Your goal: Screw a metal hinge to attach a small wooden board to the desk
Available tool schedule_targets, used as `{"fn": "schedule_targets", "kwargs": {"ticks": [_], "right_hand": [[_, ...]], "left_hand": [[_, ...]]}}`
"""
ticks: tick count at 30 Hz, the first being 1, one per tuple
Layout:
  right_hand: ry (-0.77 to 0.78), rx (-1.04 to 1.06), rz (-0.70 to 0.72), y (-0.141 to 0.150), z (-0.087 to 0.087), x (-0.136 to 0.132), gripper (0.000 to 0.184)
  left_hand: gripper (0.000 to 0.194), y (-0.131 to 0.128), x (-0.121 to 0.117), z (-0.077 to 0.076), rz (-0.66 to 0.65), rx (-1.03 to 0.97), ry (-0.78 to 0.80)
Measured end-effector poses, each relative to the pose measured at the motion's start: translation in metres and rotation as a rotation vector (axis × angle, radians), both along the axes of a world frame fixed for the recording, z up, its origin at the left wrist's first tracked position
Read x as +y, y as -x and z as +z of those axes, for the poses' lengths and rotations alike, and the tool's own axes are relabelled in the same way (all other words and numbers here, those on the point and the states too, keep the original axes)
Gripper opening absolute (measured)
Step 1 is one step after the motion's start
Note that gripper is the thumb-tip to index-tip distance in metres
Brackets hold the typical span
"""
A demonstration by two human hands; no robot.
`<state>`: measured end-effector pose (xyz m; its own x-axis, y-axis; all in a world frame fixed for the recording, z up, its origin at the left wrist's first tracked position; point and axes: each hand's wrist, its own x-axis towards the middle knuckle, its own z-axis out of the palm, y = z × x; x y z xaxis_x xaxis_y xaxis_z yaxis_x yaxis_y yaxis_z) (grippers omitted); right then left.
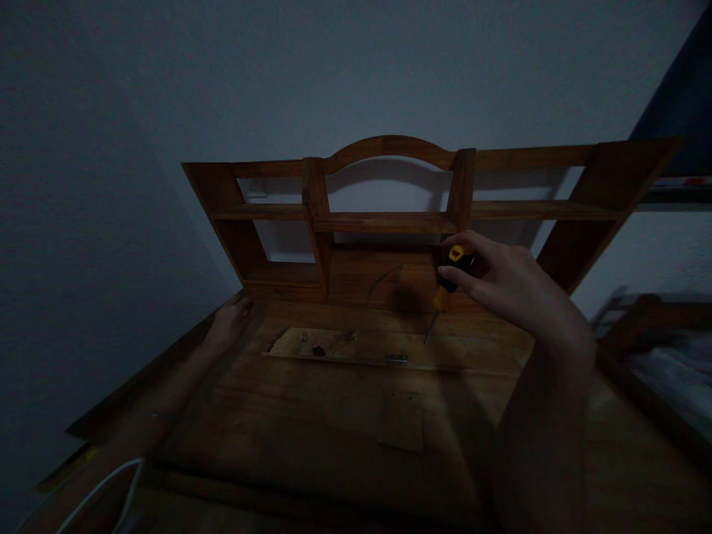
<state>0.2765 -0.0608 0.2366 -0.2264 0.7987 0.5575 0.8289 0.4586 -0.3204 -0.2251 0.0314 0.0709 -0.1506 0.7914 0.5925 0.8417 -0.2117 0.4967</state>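
Observation:
My right hand [500,278] is closed around the black and yellow handle of a screwdriver [442,297]. The screwdriver's thin metal shaft points down and slightly left, its tip near a pale bare strip [334,345] across the wooden desktop [311,400]. A small metal hinge-like piece [397,360] lies on that strip, left of the tip. At the desktop's far left, my left hand [233,317] rests by the lower corner of the wooden shelf unit [383,222]. Its fingers look curled; dimness hides what they hold, if anything.
A thin flat wooden piece [401,423] lies on the desktop toward the front. White cable [105,482] loops at the lower left. Behind the shelf is a wall [356,67] with a socket [256,188]. Another wooden frame [650,319] stands at the right.

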Motion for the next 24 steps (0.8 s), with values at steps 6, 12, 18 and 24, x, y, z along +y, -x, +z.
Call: {"fn": "schedule_targets", "kwargs": {"ticks": [6, 12, 18, 24], "right_hand": [[-0.042, -0.093, 0.008, 0.022, 0.000, -0.002, 0.032], [-0.031, -0.148, 0.048, 0.030, 0.000, -0.013, 0.038], [0.000, -0.093, 0.122, 0.015, 0.001, -0.018, 0.037], [-0.008, -0.097, 0.066, -0.004, -0.002, -0.011, 0.039]], "left_hand": [[0.047, -0.142, 0.042, -0.011, -0.396, -0.536, 0.076], [0.045, -0.266, 0.020, -0.047, -0.802, -0.703, 0.330], [0.031, -0.278, -0.005, -0.075, -0.940, -0.526, 0.313], [0.027, -0.281, -0.018, -0.073, -0.871, -0.454, 0.360]]}}
